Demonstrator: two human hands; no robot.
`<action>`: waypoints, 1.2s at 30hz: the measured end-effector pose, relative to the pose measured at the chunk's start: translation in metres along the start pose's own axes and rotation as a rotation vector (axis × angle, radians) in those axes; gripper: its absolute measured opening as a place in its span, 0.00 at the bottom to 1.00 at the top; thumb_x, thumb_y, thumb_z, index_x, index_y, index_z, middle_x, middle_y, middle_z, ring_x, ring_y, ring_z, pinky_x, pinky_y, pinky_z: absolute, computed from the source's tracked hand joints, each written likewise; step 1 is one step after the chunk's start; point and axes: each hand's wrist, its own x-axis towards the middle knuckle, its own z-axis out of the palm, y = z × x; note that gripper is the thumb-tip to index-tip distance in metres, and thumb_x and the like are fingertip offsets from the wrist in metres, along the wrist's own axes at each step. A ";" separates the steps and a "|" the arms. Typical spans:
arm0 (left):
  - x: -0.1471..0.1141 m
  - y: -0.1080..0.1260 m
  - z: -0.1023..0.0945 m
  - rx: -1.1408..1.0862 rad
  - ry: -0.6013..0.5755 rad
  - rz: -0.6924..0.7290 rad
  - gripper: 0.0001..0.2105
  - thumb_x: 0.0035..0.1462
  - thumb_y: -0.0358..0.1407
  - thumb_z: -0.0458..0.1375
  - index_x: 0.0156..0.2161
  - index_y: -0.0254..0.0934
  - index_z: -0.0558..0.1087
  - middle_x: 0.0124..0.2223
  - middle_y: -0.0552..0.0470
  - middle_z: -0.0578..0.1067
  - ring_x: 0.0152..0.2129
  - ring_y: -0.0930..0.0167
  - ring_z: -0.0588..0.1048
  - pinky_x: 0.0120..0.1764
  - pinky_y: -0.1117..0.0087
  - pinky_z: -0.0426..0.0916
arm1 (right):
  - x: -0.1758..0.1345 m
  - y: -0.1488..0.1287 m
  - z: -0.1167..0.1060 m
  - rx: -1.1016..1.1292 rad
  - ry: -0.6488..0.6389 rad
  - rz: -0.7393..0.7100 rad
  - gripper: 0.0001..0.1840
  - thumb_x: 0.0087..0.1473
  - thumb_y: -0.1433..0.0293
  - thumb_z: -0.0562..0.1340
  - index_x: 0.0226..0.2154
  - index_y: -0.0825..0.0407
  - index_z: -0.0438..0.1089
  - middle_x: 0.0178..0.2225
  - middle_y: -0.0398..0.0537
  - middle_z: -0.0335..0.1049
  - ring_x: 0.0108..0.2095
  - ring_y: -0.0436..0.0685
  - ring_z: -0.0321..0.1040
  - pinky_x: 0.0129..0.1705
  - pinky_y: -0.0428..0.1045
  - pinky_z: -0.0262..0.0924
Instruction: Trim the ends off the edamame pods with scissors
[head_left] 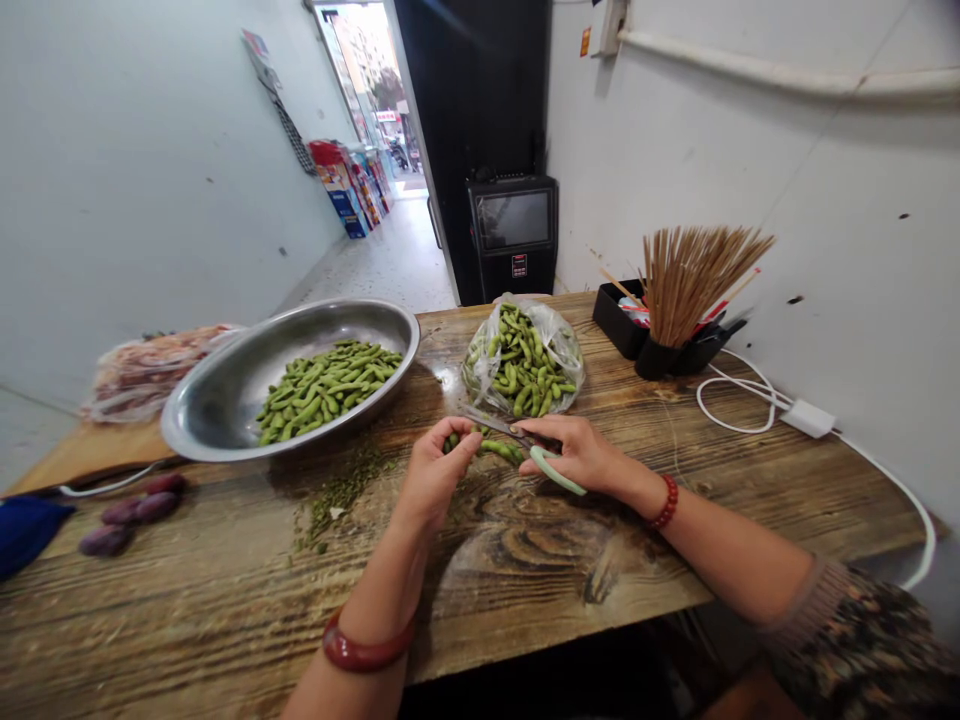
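My left hand (441,462) pinches a green edamame pod (451,441) between thumb and fingers. My right hand (568,450) is closed round scissors (556,472) with pale green handles, their blades pointing left towards the pod. Just under the blades, a few loose edamame pods (501,450) lie on the table. Behind my hands stands a clear plastic bag (571,352) full of pods. To the left, a wide steel bowl (217,408) holds a heap of trimmed-looking pods (330,388). Small green clippings (337,500) are scattered on the wood before the bowl.
Several purple-red tubers or onions (139,508) lie at the left, near a blue cloth-like thing (30,530). A bag of pinkish food (154,370) sits behind the bowl. At the right are a black holder (658,358) of wooden skewers (694,280) and a white cable (810,418).
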 end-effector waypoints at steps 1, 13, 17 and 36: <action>0.000 0.001 0.000 -0.069 0.000 -0.038 0.10 0.47 0.38 0.64 0.30 0.36 0.68 0.19 0.62 0.63 0.14 0.80 0.57 0.18 0.78 0.50 | 0.000 0.001 0.001 0.015 0.023 0.023 0.27 0.46 0.59 0.68 0.48 0.53 0.70 0.35 0.49 0.73 0.32 0.53 0.68 0.36 0.48 0.63; 0.001 0.003 -0.002 -0.357 -0.031 -0.134 0.14 0.45 0.36 0.64 0.38 0.34 0.71 0.27 0.54 0.73 0.14 0.81 0.62 0.14 0.81 0.50 | 0.000 -0.007 0.000 -0.041 -0.013 -0.021 0.32 0.45 0.61 0.69 0.53 0.52 0.64 0.37 0.48 0.68 0.34 0.54 0.65 0.37 0.49 0.63; -0.001 0.001 0.000 -0.317 -0.035 -0.128 0.15 0.43 0.37 0.66 0.37 0.33 0.73 0.25 0.56 0.71 0.14 0.82 0.60 0.15 0.81 0.48 | -0.002 -0.007 -0.001 -0.090 -0.047 -0.031 0.33 0.47 0.59 0.68 0.54 0.51 0.63 0.37 0.49 0.68 0.34 0.54 0.65 0.37 0.49 0.62; -0.002 -0.003 -0.003 -0.267 -0.031 -0.097 0.15 0.42 0.37 0.68 0.37 0.35 0.75 0.17 0.61 0.61 0.13 0.82 0.55 0.17 0.79 0.46 | -0.002 -0.009 -0.004 -0.067 -0.041 -0.057 0.32 0.47 0.59 0.68 0.54 0.51 0.64 0.36 0.48 0.67 0.32 0.53 0.65 0.36 0.48 0.62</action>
